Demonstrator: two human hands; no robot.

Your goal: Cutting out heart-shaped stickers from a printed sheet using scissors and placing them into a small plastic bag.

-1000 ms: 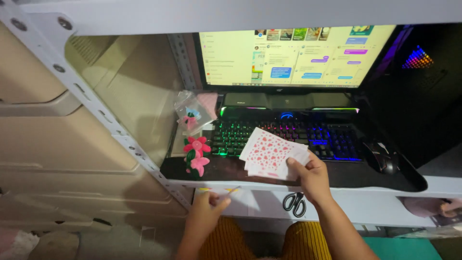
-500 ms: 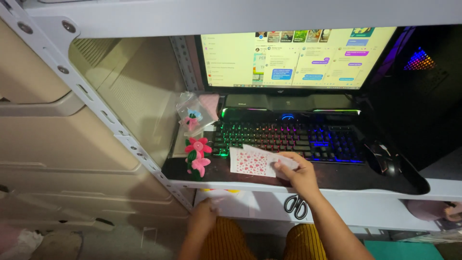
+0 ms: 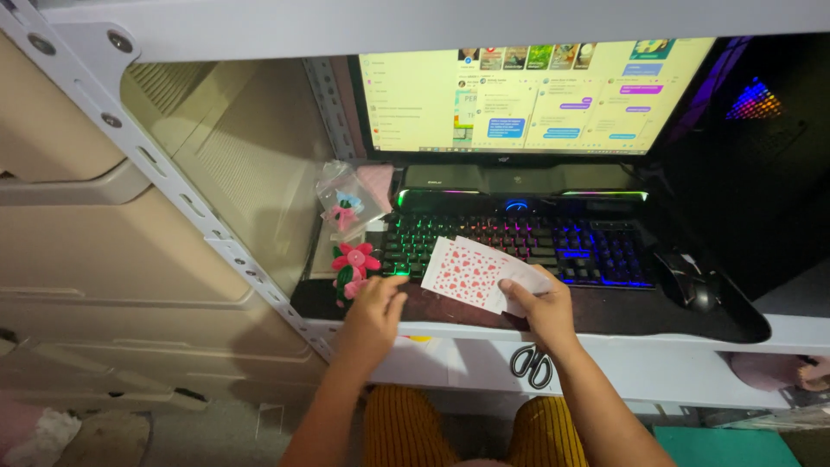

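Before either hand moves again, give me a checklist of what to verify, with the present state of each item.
1. Right hand grips the heart-patterned sheets: ok, fingers pinch their right edge.
2. Sheets kept together: cannot tell; at least two overlapping edges show, the count is unclear.
3. Left hand free: ok, it holds nothing and rests on the dark desk mat beside the pink crochet flower.
4. Sheets clear of the lit keyboard: not ok, they overlap its front edge.
5. Mouse out of the way: ok, far to the right.
6. Scissors within reach: ok, on the lower ledge under the right wrist.
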